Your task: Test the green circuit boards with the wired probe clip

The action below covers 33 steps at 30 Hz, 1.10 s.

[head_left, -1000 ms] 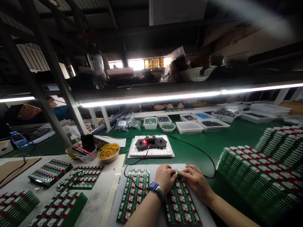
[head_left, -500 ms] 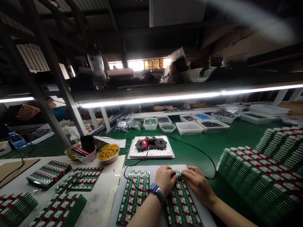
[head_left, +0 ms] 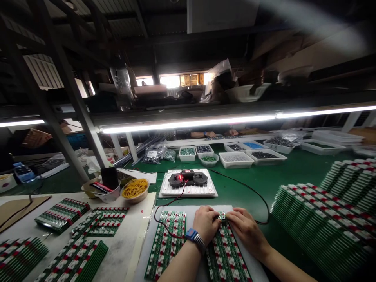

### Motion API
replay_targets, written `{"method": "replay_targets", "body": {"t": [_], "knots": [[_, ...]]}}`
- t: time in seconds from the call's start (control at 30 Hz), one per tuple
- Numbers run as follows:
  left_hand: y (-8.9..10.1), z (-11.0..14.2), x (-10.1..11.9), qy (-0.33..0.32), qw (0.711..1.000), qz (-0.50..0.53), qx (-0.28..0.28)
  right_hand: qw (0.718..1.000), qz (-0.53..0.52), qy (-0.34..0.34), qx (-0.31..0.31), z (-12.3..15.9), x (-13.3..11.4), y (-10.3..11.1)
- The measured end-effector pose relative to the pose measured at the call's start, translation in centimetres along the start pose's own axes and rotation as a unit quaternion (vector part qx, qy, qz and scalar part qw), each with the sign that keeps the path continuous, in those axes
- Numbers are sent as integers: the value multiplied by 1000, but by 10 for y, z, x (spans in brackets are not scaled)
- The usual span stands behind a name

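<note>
My left hand (head_left: 205,225), with a blue digital watch (head_left: 190,235) on its wrist, and my right hand (head_left: 246,231) meet over a small green circuit board (head_left: 222,217). Their fingertips close around it, though they partly hide it. It sits at the top of a rack of green circuit boards with red and white parts (head_left: 227,254), under my hands. A similar rack (head_left: 166,244) lies to the left on a white mat (head_left: 211,209). A black and red wire (head_left: 166,224) runs from a black test unit with a red display (head_left: 188,179) on a white jig.
Large stacks of green boards (head_left: 323,223) rise to the right, and more racks (head_left: 63,219) lie on a white board at left. White trays of small parts (head_left: 235,159) line the green bench's far side. A person's hands (head_left: 205,134) work beyond them. A bowl of rubber bands (head_left: 135,190) stands left.
The small board and my fingertips have shifted slightly to the right and closer together. The view has moved only a little.
</note>
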<state>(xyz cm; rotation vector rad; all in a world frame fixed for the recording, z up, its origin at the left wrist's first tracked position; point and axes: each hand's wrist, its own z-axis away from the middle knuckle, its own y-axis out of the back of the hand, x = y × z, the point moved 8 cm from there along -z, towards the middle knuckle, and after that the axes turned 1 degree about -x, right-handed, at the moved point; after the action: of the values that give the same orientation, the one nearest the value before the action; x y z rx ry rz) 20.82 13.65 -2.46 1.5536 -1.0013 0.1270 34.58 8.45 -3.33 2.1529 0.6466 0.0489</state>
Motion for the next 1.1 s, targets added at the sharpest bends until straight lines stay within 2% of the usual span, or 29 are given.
{"method": "replay_targets", "body": {"t": [0.13, 0.27, 0.4, 0.53, 0.77, 1.1], "knots": [[0, 0, -1, 7, 1000, -17, 10, 1000, -8, 0, -8, 1, 0, -1], [-1, -1, 0, 6, 999, -38, 10, 999, -3, -3, -44, -3, -2, 0], [-3, -2, 4, -3, 998, -57, 4, 996, -27, -46, -76, -15, 1, 3], [1, -2, 12, -17, 997, -73, 2, 994, -37, -77, -64, -20, 5, 7], [14, 0, 27, -32, 996, -81, -16, 995, -63, -67, -44, -11, 4, 15], [-1, 15, 17, -26, 997, -54, -45, 993, -76, -54, -74, 3, -9, 15]]}}
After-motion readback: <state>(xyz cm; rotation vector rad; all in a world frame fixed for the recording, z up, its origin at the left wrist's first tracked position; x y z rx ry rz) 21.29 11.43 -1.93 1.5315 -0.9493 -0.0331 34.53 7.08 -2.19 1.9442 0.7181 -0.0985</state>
